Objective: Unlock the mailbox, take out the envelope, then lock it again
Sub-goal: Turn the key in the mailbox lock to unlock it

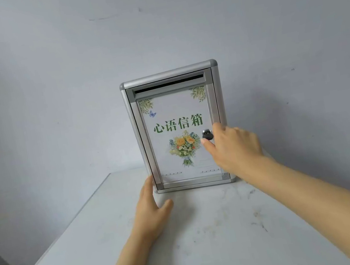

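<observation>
A pale grey-white table (209, 230) is seen from above and in front, its far edge set close against a light wall. The top is marked with faint smudges and small dark scuffs, mostly toward the right side. A silver-framed mailbox (178, 129) is stood upright on the table near the far edge, with its printed front turned to the viewer. The left hand (152, 202) is laid on the table just beside the mailbox's lower left corner, fingers touching the frame there. The table's left edge is seen running diagonally toward the near corner.
</observation>
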Available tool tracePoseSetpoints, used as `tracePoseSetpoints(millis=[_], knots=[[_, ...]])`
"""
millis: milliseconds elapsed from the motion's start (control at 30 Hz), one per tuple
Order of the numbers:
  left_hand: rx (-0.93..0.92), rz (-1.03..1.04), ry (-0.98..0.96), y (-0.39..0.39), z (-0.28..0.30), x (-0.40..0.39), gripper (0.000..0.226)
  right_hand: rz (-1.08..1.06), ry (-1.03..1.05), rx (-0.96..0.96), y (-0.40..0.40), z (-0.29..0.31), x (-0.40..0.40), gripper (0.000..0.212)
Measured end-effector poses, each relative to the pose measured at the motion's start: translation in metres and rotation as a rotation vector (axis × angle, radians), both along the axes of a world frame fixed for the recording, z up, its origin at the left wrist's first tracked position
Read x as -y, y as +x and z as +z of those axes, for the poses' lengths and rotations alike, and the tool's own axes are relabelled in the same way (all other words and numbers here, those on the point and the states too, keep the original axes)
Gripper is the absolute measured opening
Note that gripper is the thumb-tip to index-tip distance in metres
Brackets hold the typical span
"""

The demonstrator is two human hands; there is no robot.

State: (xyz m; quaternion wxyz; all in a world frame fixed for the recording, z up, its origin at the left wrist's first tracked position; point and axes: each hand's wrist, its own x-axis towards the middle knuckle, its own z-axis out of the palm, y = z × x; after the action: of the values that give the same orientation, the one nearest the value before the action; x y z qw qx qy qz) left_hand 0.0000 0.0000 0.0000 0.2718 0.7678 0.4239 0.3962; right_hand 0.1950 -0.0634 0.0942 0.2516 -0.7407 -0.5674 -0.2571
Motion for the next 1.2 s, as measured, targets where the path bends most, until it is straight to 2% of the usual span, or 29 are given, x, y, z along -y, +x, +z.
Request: tracePoseSetpoints(millis=[267, 867, 1200], knots=[[-0.063, 0.004, 0.011, 0.0, -0.0017, -0.0021, 0.077, -0.021, 0.014, 0.126, -0.0004, -0.0009, -0.004, 0.037], [-0.095, -0.013, 0.028, -0.001, -0.003, -0.0022, 0.077, -0.064, -0.018, 0.222, -0.0021, -0.0061, -0.0061, 0.034], [-0.091, -0.007, 0.026, -0.0014, -0.0034, -0.0026, 0.076, -0.024, -0.016, 0.083, -0.0044, -0.0081, -0.0057, 0.031]])
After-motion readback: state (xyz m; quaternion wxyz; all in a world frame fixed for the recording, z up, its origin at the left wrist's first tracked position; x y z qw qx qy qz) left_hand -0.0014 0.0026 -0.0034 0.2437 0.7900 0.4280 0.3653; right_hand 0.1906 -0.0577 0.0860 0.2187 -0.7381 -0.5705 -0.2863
